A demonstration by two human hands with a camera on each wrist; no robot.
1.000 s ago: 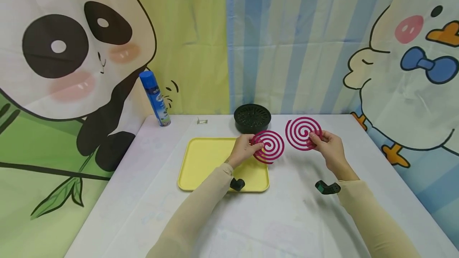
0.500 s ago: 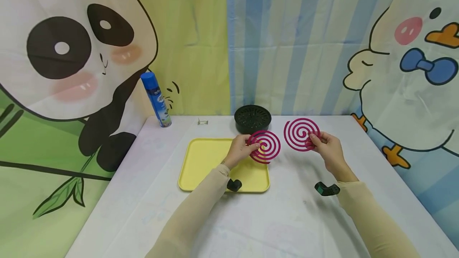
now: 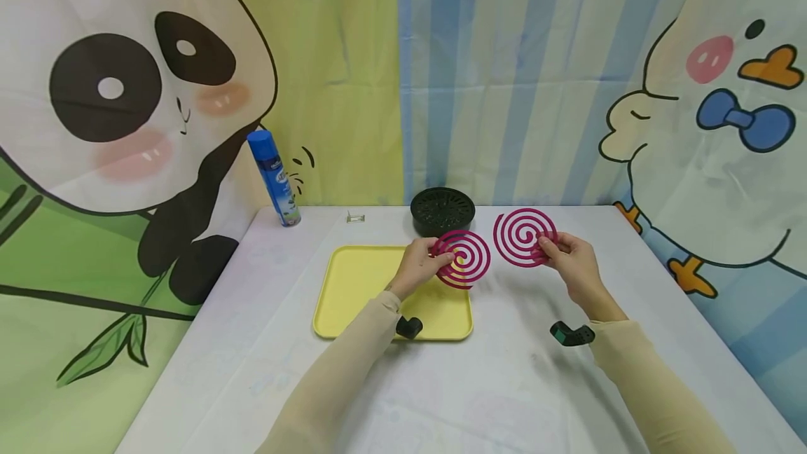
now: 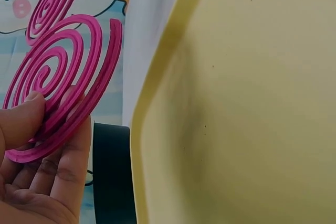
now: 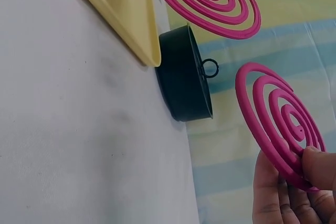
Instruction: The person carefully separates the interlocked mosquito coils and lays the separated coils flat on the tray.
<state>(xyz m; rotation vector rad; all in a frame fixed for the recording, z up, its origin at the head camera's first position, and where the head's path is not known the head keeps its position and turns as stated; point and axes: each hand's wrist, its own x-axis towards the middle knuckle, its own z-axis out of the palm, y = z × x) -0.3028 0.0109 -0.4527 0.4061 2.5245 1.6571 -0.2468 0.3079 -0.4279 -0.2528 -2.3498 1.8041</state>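
Observation:
Two pink spiral mosquito coils are held up apart from each other above the table. My left hand point(image 3: 416, 266) pinches one mosquito coil point(image 4: 86, 72) between thumb and fingers, over the right part of the yellow tray point(image 3: 359, 293). Farther right, my right hand point(image 3: 576, 265) grips the other mosquito coil point(image 5: 257, 114) at its edge, over the white table. Behind the left coil stands a round black coil holder point(image 3: 443, 210) with a slotted top. In the right wrist view a small ring shows on the holder's lid.
At the back left a blue spray can point(image 3: 275, 177) stands near the curtain. A small metal stand point(image 3: 356, 217) lies between the can and the black holder. Printed curtains point(image 3: 466, 76) close off the back and sides of the white table point(image 3: 479, 398).
Both coils have shifted slightly to the left with the hands that hold them. The tray, holder, can and metal stand stay in place on the table.

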